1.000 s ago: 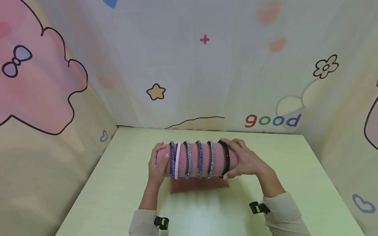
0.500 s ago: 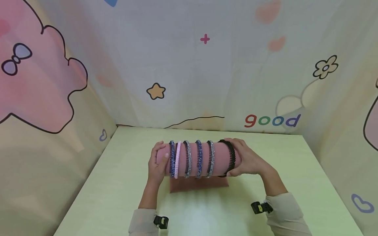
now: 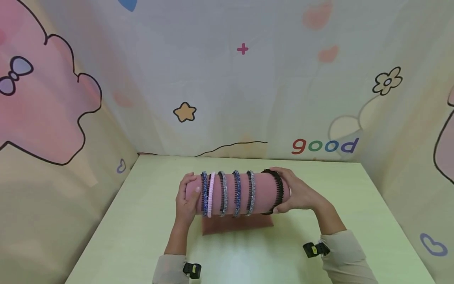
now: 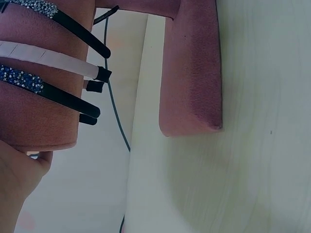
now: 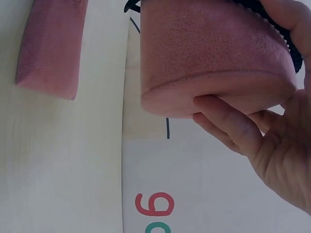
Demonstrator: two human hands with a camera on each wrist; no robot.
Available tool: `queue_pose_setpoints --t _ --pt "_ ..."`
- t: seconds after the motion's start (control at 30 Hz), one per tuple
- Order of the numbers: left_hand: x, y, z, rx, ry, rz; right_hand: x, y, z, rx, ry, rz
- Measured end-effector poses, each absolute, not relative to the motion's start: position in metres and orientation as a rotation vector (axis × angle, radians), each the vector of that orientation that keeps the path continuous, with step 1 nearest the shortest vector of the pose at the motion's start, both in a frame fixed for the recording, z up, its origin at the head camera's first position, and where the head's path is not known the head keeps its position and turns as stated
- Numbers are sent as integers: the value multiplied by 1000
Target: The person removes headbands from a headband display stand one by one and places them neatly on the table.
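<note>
A pink plush headband stand has a cylinder (image 3: 262, 193) lying sideways above a flat-edged base (image 3: 237, 225). My left hand (image 3: 186, 205) grips the cylinder's left end, thumb in front. With my right hand (image 3: 301, 195) I hold a black toothed headband (image 3: 281, 191) near the right end, thumb at its lower front and fingers over the top. That band leans slightly, its top further left. In the right wrist view, other fingers (image 5: 228, 121) touch the cylinder's end face. Left of it sit a blue glitter headband (image 3: 204, 193), a pale pink headband (image 3: 211, 195) and several more glitter headbands (image 3: 252, 193).
The stand is on a pale wood-look table (image 3: 142, 236). Behind it hangs a printed cloth backdrop (image 3: 220, 86), and similar cloth flanks both sides. Small black wrist devices (image 3: 192, 270) show at both cuffs.
My right hand has slid the black headband rightward along the cylinder, closer to its end, and the band now leans more. The left hand keeps its grip; the head view shifts slightly.
</note>
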State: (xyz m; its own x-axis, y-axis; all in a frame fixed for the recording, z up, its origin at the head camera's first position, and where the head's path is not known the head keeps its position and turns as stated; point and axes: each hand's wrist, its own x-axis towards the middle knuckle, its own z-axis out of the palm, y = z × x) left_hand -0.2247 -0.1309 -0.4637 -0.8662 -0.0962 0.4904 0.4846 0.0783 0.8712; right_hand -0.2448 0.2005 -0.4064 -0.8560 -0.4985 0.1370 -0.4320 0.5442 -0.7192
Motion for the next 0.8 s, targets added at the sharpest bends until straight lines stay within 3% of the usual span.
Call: queue_pose_setpoints --t 0.3,0.63,0.8 --pt "-219 -124 -449 -406 -1930 -1822 -235 199 -384 -820 2534 -1354" --pt "-219 -128 -452 -390 -1928 -1835 -250 205 -410 -894 2642 -1216" --pt "-222 -130 -460 -375 -1947 -1845 -245 205 -408 -837 2519 -1367"
